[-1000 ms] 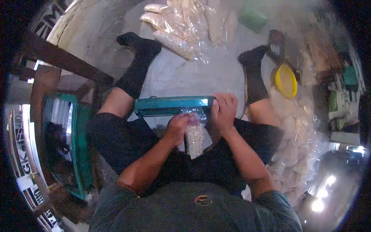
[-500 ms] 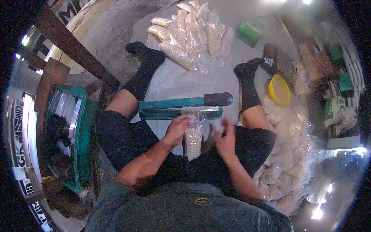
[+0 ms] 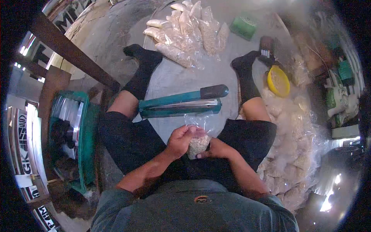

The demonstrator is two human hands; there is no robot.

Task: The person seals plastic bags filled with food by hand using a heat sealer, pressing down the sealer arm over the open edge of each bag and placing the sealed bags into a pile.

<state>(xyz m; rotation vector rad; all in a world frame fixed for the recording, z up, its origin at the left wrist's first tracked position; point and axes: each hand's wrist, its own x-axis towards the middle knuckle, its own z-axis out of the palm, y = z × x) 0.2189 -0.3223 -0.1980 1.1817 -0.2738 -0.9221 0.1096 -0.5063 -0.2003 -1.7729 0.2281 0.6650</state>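
Observation:
Between my thighs I hold a clear plastic bag (image 3: 198,146) filled in its lower part with small pale pieces. My left hand (image 3: 180,142) grips its upper left side, fingers closed on the plastic. Around the lower right side and bottom of the bag, my right hand (image 3: 217,149) is closed, with the thumb in front. The bag's loose top stands up, crumpled and see-through. Just beyond it lies a teal bag sealer (image 3: 170,110) with a dark-handled lever arm (image 3: 213,91), raised a little at the right end.
Several filled bags (image 3: 185,34) are piled between my feet. A green container (image 3: 244,28) and a yellow bowl (image 3: 278,81) sit to the right, above a large heap of filled bags (image 3: 290,154). At left stands a green crate (image 3: 82,143) beside a wooden beam (image 3: 77,50).
My right hand has moved left and taken hold of the bag's lower part. The bag is lifted and tilted, slightly further right; my left hand keeps its grip.

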